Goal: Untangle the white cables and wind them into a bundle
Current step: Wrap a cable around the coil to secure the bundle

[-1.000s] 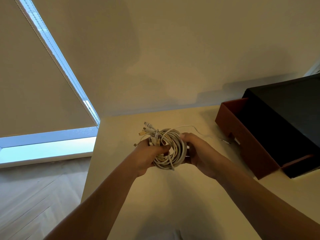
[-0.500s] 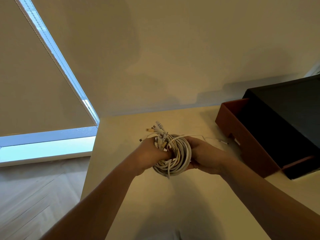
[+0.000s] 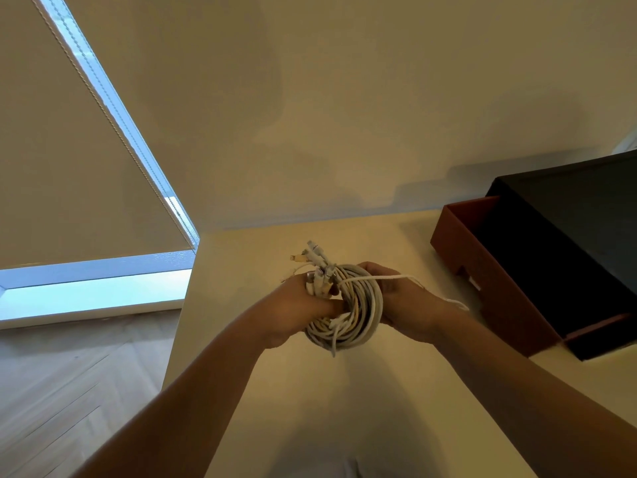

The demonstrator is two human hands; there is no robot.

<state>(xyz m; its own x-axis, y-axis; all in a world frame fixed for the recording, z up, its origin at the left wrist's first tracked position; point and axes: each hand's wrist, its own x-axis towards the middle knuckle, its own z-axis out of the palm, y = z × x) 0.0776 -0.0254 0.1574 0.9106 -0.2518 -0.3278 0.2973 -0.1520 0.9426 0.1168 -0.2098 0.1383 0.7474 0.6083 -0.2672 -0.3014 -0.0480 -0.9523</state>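
Coil of white cables gripped by both hands

The round coil is held above the pale table, near its middle. The left hand clasps the coil's left side, where several plug ends stick up and away. The right hand curls its fingers round the right side. One thin strand crosses the top and trails right, toward a brown box.

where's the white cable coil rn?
Head view, centre: the white cable coil is gripped between the left hand and right hand over the cream table, left of the open brown box.
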